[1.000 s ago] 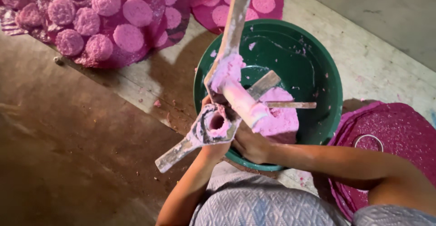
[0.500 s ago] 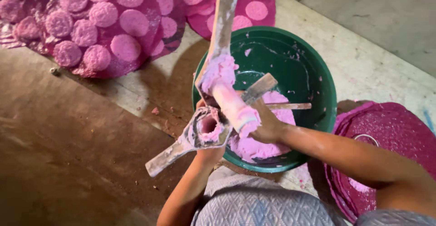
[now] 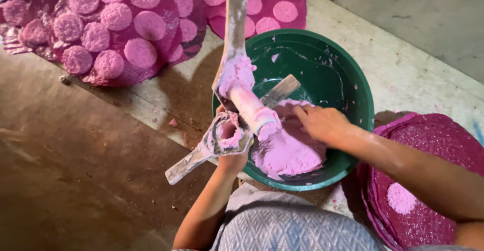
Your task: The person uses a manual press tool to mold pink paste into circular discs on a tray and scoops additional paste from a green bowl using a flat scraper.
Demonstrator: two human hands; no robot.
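Far left: a purple sheet (image 3: 126, 74) is spread on the floor, and round pink discs (image 3: 115, 16) are laid over it in rows.
Top centre: a second purple sheet (image 3: 297, 24) with more pink discs is seen behind the bowl.
Left hand: the left hand (image 3: 233, 158) is clamped from below on a wooden press (image 3: 229, 130); only its fingers are seen, wrapped around the round opening, which is smeared with pink paste.
Press: two wooden arms are crossed over the bowl's near left rim, one raised steeply toward the top edge, the other pointed down-left over the floor.
Bowl: a green bowl (image 3: 348, 79) stands on the floor, with a mound of pink dough (image 3: 290, 147) in its near half.
Right hand: the right hand (image 3: 320, 122) is laid on the dough, fingers bent into it; no lump can be told in its grasp.
Far right: a stack of purple sheets (image 3: 433, 150) lies beside the bowl, one pink disc (image 3: 401, 198) on top.
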